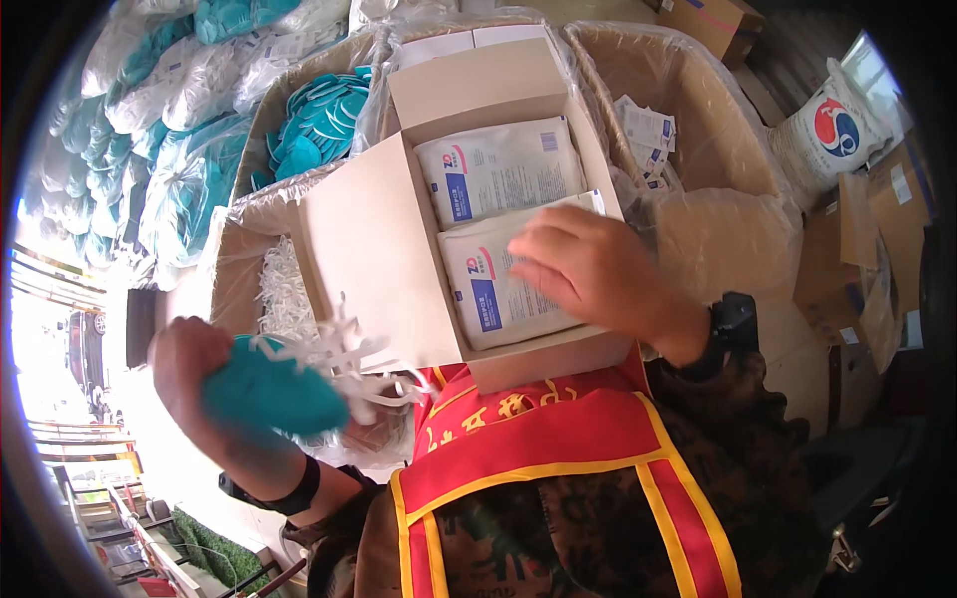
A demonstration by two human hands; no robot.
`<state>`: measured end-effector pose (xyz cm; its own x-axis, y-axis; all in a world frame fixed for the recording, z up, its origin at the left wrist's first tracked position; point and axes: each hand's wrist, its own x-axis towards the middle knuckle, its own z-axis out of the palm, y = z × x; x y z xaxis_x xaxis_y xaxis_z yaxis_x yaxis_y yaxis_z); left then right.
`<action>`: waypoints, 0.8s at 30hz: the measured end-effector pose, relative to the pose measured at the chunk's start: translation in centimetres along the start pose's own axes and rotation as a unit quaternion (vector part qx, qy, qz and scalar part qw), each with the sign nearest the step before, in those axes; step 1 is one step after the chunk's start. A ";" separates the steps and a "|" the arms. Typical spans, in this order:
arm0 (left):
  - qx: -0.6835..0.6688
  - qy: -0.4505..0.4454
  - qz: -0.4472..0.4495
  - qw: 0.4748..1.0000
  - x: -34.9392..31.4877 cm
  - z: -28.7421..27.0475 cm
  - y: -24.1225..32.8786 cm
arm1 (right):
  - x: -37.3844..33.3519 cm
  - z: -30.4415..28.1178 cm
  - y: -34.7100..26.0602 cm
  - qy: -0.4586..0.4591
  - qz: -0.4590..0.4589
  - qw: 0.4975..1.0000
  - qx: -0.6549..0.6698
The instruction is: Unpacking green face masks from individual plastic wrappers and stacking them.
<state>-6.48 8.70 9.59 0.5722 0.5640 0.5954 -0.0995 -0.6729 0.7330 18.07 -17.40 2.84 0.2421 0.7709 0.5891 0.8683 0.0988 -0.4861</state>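
My left hand [189, 359], blurred by motion, is closed on a bundle of teal face masks [279, 389] at the left. Several white ear loops [349, 359] trail from it toward the carton. My right hand [578, 254] is over the front white packet [508, 314] in an open cardboard carton [533, 369]. Its fingers curl inward; whatever they may hold is hidden. Behind that packet lies a second white printed packet [503, 164]. Both packets lie flat, side by side, in the carton in front of me.
At the back left a plastic-lined bin holds teal masks [324, 120]; nearer, another holds white strips [284, 289]. A lined bin [683, 70] at the back right contains small printed packets [648, 135]. Clear bags of masks [189, 189] are piled far left. A white sack [832, 135] stands right.
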 end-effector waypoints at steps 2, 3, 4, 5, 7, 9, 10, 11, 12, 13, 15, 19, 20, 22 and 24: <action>-0.089 0.038 -0.120 0.988 0.1 1.8 -1.1 | -0.2 0.5 2.4 -0.072 0.021 0.985 -0.156; -0.158 0.011 -0.104 0.982 -0.3 2.0 -1.1 | -0.2 1.0 3.1 -0.071 0.022 0.985 -0.155; -0.157 0.009 -0.104 0.982 -0.6 2.4 -1.0 | -0.2 1.4 3.7 -0.082 0.023 0.983 -0.162; -0.280 0.013 -0.097 0.955 -0.8 3.2 -0.8 | -0.3 1.8 4.1 -0.094 0.024 0.981 -0.169; -0.401 0.020 -0.085 0.912 -0.8 3.8 -1.0 | -0.5 2.4 5.1 -0.108 0.028 0.977 -0.179; -0.385 -0.006 -0.151 0.910 -0.8 4.2 -1.6 | -0.5 2.6 5.5 -0.123 0.032 0.974 -0.187; -0.391 -0.019 -0.156 0.907 -0.8 4.6 -1.6 | -0.4 2.7 5.7 -0.128 0.032 0.977 -0.167; -0.391 -0.019 -0.157 0.907 -0.7 5.1 -1.5 | -0.4 2.7 5.9 -0.132 0.033 0.980 -0.147; -0.383 -0.050 -0.159 0.909 -0.8 5.8 -1.6 | -0.3 2.9 6.2 -0.133 0.035 0.980 -0.147; -0.375 -0.083 -0.161 0.909 -0.9 6.5 -1.6 | -0.2 3.0 6.6 -0.129 0.041 0.984 -0.116; -0.369 -0.094 -0.182 0.907 -1.3 7.4 -1.7 | -0.2 2.9 6.7 -0.126 0.048 0.987 -0.086; -0.293 -0.154 -0.249 0.910 -1.7 9.2 -1.8 | 0.0 1.3 4.8 -0.112 0.081 0.989 -0.059; -0.243 -0.180 -0.243 0.922 -1.7 9.9 -1.7 | 0.0 0.7 4.1 -0.089 0.098 0.991 -0.033; -0.213 -0.204 -0.277 0.915 -1.6 11.3 -0.8 | 0.1 -1.0 2.3 -0.079 0.095 0.992 -0.004; -0.199 -0.244 -0.259 0.913 -2.1 12.4 -1.6 | -0.2 -1.5 1.1 -0.069 0.092 0.993 0.024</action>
<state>2.61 2.67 3.10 0.9112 0.4118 -0.0109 0.0544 -0.0940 0.9941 19.63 -18.32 3.14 0.3298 0.8571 0.3957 0.7924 -0.0236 -0.6096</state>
